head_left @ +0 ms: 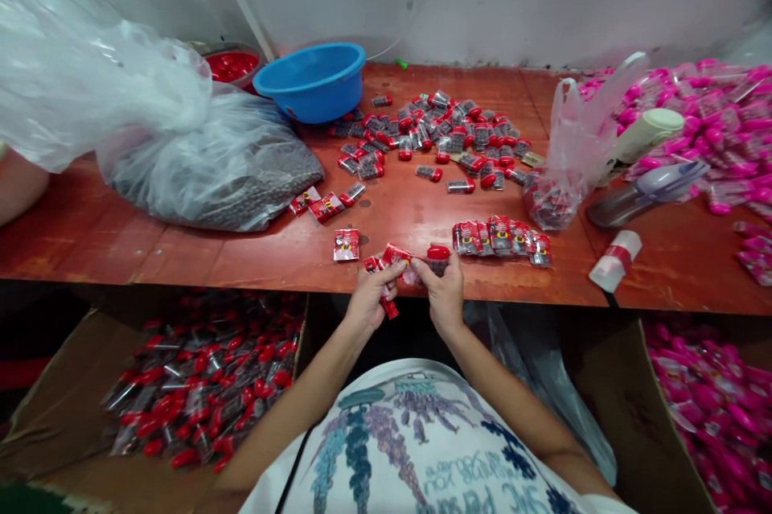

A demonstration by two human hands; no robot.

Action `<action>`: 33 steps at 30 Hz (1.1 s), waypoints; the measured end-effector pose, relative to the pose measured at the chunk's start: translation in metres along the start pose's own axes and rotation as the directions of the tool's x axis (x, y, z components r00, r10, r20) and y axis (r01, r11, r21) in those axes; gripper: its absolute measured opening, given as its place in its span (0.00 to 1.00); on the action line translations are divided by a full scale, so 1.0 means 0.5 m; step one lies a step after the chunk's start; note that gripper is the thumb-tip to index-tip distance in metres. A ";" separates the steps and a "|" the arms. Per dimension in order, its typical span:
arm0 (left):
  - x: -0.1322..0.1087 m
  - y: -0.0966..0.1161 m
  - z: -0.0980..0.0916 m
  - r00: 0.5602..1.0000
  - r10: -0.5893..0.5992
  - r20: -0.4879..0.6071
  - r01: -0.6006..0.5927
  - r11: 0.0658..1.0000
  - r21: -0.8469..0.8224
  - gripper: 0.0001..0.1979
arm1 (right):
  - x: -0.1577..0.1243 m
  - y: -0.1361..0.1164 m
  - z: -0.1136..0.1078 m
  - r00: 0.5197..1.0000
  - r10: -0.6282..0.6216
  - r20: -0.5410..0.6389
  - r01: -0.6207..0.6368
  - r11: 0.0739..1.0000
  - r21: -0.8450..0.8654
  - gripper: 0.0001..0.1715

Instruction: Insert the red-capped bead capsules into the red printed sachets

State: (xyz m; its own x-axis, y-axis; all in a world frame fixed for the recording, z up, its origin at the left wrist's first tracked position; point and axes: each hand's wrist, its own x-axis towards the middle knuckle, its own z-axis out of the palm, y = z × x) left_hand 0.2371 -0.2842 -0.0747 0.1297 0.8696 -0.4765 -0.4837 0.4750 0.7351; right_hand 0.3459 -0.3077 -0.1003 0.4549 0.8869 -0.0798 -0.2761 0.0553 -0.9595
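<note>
At the table's front edge, my left hand (372, 294) is closed on several small red printed packets (393, 255). Close beside it, my right hand (445, 294) holds a small clear container with a red cap (437, 254), while its thumb and finger pinch the edge of a packet. One square red packet (346, 245) lies flat just left of my hands. To the right, a row of packaged pieces with red printed cards (500, 236) rests on the table. Farther back spreads a heap of red-capped containers (446, 132) with dark contents.
A blue basin (314, 80) and a large clear bag of dark grains (229, 160) stand at the left. On the right are a plastic bag (564, 152), a bottle (642, 192), a white roll (616, 261) and pink containers (717, 128). Boxes (54, 409) of containers sit below.
</note>
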 end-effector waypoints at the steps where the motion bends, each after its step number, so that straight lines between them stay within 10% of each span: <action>1: 0.003 0.002 0.000 1.000 0.002 -0.020 -0.003 1.000 -0.018 0.16 | 0.000 -0.002 -0.004 0.999 0.021 0.044 -0.021 1.000 -0.006 0.22; 7: 0.017 0.019 -0.007 0.995 -0.079 -0.065 0.068 0.984 -0.164 0.14 | -0.016 -0.023 -0.036 0.959 0.120 0.257 -0.097 0.990 -0.098 0.30; 27: 0.008 0.022 0.008 0.993 -0.079 -0.087 0.063 0.983 -0.175 0.12 | -0.044 -0.038 -0.046 0.896 -0.280 0.345 0.400 0.846 -0.352 0.23; 33: 0.005 0.027 0.009 0.994 -0.072 -0.077 0.058 0.984 -0.170 0.13 | -0.034 -0.033 -0.053 0.921 -0.128 0.367 0.249 0.919 -0.306 0.24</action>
State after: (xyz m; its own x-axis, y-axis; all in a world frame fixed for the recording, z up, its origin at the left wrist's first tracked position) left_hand 0.2346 -0.2751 -0.0638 0.0969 0.8202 -0.5638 -0.6157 0.4945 0.6135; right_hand 0.3650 -0.3358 -0.0902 0.1435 0.9784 0.1485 0.1185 0.1320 -0.9841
